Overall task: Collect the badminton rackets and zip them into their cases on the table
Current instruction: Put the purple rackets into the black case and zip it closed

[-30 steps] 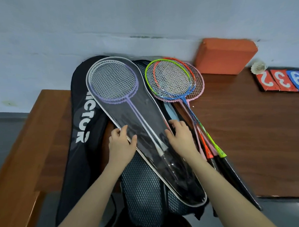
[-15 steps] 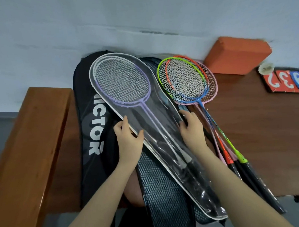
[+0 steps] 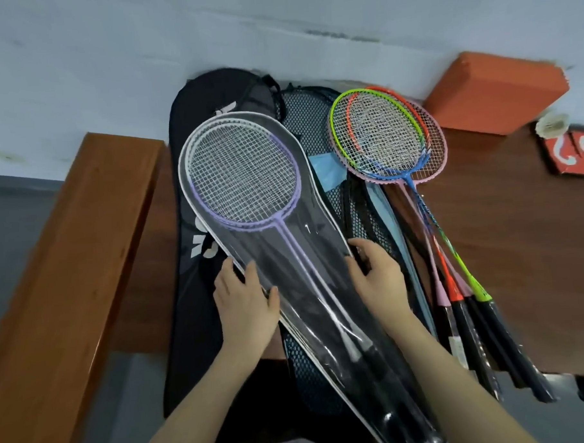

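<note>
A clear plastic case [image 3: 322, 253] with white piping lies diagonally on the pile of cases, holding a purple racket [image 3: 245, 176] and a white one beneath it. My left hand [image 3: 245, 303] grips the case's left edge, thumb on top. My right hand [image 3: 376, 278] holds its right edge near the shafts. Several loose rackets [image 3: 387, 133] in green, orange, blue and pink lie stacked to the right, handles toward me. A black case [image 3: 193, 292] with white lettering lies under the left side, and black mesh cases [image 3: 364, 218] lie underneath.
The brown wooden table [image 3: 520, 261] runs right; its near-left edge meets a wooden bench or rail [image 3: 68, 264]. An orange block [image 3: 492, 98], a shuttlecock [image 3: 550, 124] and red number cards [image 3: 572, 157] sit at the back right against the wall.
Both hands have slid the clear case with the purple racket toward the left, over the black case. The view has shifted down and to the left.
</note>
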A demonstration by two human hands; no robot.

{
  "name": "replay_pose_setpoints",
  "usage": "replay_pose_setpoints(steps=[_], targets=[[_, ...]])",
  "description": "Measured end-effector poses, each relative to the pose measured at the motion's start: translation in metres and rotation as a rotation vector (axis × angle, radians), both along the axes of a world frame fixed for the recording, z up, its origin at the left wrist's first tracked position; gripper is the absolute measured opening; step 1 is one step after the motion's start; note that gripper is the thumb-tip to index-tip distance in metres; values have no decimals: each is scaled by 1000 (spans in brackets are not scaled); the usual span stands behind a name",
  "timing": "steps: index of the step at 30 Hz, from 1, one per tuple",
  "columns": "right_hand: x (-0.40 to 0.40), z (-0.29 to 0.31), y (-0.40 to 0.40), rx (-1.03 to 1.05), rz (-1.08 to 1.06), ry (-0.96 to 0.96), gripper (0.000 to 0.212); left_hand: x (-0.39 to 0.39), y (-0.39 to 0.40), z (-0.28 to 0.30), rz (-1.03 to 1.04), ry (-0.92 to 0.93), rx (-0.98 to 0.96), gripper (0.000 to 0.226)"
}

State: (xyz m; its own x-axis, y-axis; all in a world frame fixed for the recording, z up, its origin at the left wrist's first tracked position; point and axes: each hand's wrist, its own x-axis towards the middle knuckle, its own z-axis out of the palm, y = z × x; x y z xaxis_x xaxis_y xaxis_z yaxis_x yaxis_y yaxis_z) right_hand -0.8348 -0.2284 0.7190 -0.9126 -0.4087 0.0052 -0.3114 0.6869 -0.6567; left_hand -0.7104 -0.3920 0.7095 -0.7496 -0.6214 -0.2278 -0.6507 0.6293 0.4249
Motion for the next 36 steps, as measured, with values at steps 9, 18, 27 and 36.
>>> replay_pose_setpoints(steps=[9,18,27,36], targets=[[-58,-4,-51,48,-18,-135,43,-71,-29,4,-227,214,-52,33],[-111,7,-106,42,-74,-278,26,-158,-78,13,-288,264,-13,35],[-92,56,-84,-324,64,-269,12,-192,-102,44,-422,485,-62,36],[-86,70,-71,-392,147,-350,20,-188,-111,59,-451,507,-65,18]])
